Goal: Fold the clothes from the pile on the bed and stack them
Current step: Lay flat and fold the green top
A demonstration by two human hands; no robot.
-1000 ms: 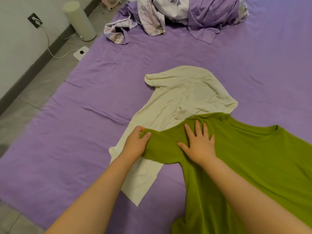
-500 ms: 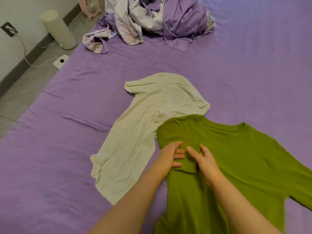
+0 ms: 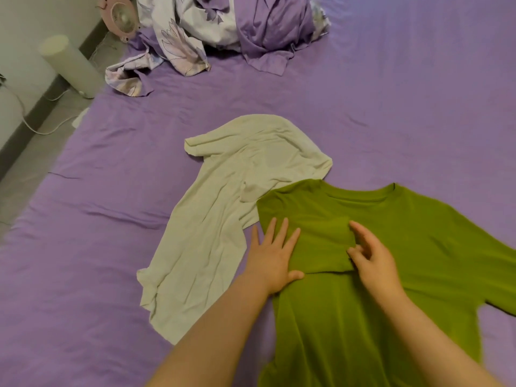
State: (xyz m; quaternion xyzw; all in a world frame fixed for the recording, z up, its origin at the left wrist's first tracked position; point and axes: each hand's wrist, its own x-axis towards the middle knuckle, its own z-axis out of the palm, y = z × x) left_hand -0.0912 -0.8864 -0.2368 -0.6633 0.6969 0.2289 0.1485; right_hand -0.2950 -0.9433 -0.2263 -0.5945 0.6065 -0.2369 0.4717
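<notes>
Head view: looking down at a green T-shirt (image 3: 391, 261) lying flat on the purple bed sheet (image 3: 97, 247), neckline pointing away, its near-left shoulder edge overlapping a cream T-shirt (image 3: 223, 213) spreading crumpled beside it. Left sleeve already folded inward across the chest, forming a neat rectangle. Pressing down on that folded sleeve with the left hand (image 3: 275, 254), fingers spread and straight, thumb lying along the lower fold line. Hovering over the sleeve's free edge with the right hand (image 3: 372, 256), fingers loosely curled and touching or lightly pinching the cuff; hard to tell which, since the frame is slightly blurred there.

Judging the step in hand as setting the first sleeve fold. Doing it well probably meaning: keeping the left palm flat to pin the fold, sliding the right fingers outward along the cuff to smooth wrinkles, lining the sleeve edge up parallel with the shirt's side before moving to the right sleeve, still stretching out unfolded toward the frame's right edge.

Counting: two hands, two T-shirts lying loose, none folded or stacked yet. Farther up, one heap of purple and floral bedding (image 3: 223, 32). On the floor at left, one pale cylindrical device (image 3: 71, 65), one small pink fan (image 3: 120, 16), and a white cable (image 3: 42, 129)
</notes>
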